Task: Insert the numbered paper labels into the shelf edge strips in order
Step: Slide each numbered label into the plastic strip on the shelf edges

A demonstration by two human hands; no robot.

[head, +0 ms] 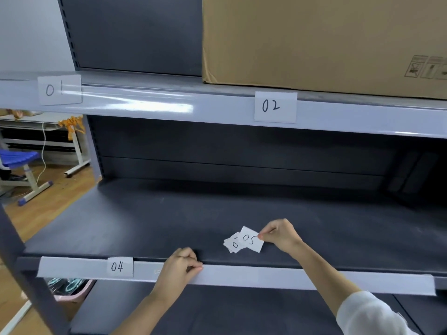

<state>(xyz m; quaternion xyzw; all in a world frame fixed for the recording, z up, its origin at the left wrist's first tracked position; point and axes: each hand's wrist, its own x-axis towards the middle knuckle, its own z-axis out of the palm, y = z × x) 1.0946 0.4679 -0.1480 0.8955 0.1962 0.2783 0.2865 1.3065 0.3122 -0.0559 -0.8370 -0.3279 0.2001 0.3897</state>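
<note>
Labels 01 [59,90] and 02 [275,107] sit in the upper shelf edge strip [169,105]. Label 04 [119,267] sits in the lower edge strip [266,276]. My right hand [280,234] pinches the right edge of label 05 [250,239], which lies on top of a small pile of paper labels [233,244] on the dark lower shelf. My left hand [180,268] rests on the lower strip to the right of label 04, fingers curled and pinching the strip's top edge.
A large cardboard box [324,42] stands on the upper shelf at right. A pink basket [72,290] sits under the lower shelf at left. Beyond the rack's left post are a blue chair [20,160] and a white desk frame on a wooden floor.
</note>
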